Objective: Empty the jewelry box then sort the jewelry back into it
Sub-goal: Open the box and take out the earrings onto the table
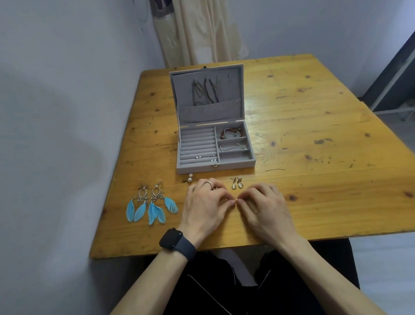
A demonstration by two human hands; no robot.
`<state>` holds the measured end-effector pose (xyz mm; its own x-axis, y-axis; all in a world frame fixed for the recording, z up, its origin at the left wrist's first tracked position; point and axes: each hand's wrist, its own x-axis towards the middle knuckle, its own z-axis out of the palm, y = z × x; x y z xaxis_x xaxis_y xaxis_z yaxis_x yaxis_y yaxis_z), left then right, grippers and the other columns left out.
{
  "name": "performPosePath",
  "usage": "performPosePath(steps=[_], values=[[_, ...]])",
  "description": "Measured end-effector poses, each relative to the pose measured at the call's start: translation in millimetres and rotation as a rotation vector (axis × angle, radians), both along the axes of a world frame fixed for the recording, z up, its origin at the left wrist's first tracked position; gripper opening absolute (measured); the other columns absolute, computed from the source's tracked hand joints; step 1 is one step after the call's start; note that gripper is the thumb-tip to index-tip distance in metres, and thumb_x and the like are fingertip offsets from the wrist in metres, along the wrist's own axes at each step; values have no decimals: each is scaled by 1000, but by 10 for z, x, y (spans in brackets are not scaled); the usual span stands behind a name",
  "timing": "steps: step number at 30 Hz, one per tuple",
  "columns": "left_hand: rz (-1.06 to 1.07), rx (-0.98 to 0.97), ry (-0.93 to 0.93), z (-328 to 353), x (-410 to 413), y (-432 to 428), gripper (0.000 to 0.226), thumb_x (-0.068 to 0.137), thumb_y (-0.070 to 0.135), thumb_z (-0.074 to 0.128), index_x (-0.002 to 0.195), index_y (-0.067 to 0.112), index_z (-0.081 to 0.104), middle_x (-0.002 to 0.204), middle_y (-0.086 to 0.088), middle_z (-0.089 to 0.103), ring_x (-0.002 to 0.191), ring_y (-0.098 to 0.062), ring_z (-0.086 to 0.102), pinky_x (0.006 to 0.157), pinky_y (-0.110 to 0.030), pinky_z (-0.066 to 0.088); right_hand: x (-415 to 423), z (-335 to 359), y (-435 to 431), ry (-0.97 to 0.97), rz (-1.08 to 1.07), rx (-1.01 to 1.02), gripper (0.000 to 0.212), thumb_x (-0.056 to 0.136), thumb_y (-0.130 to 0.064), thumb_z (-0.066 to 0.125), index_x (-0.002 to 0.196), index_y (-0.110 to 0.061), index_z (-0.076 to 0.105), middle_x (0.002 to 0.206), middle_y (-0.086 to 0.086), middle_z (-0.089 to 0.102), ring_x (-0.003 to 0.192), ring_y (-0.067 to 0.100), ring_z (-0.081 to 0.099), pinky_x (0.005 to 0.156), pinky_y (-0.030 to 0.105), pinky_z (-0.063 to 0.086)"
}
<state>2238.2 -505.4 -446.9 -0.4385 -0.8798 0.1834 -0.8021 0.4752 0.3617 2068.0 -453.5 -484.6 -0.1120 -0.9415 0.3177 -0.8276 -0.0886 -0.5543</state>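
Note:
A grey jewelry box stands open on the wooden table, necklaces hanging inside its lid. Small studs sit in its ring rolls; a brown bracelet and a silver bracelet lie in the right compartments. In front of the box lie two blue feather earrings, two pearl earrings and two white drop earrings. My left hand and my right hand meet fingertip to fingertip, both pinching a small gold piece just above the table.
A black watch is on my left wrist. The table's near edge runs just behind my wrists, my dark-clothed legs below it. A cream curtain hangs behind the table against the wall. A dark doorway is at the far right.

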Motion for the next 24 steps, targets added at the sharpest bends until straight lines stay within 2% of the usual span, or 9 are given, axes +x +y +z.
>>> performPosePath(steps=[14, 18, 21, 24], values=[[11, -16, -46, 64, 26, -7, 22, 89, 52, 63, 96, 35, 75, 106, 17, 60, 109, -7, 49, 100, -32, 32, -22, 12, 13, -46, -4, 13, 9, 85, -29, 74, 91, -24, 72, 98, -4, 63, 94, 18, 52, 84, 30, 44], [4, -11, -42, 107, 84, -45, 19, 89, 49, 65, 99, 35, 73, 109, 15, 60, 111, -7, 48, 108, -34, 29, -28, 41, 14, -84, 8, 25, 10, 84, -27, 76, 93, -24, 72, 98, -7, 63, 95, 16, 53, 84, 27, 42], [25, -47, -19, 151, 147, -124, 16, 87, 46, 67, 98, 36, 73, 107, 15, 61, 108, -8, 50, 100, -32, 33, -41, 131, -14, -193, 24, 23, 14, 84, -24, 76, 98, -25, 72, 98, -11, 61, 94, 12, 55, 84, 23, 42], [95, -76, 35, 228, 227, -285, 14, 88, 43, 66, 98, 35, 73, 103, 14, 64, 103, -8, 53, 93, -32, 39, -34, 284, -133, -218, 56, -24, 15, 86, -24, 75, 99, -28, 71, 98, -16, 61, 91, 8, 55, 81, 22, 45]])
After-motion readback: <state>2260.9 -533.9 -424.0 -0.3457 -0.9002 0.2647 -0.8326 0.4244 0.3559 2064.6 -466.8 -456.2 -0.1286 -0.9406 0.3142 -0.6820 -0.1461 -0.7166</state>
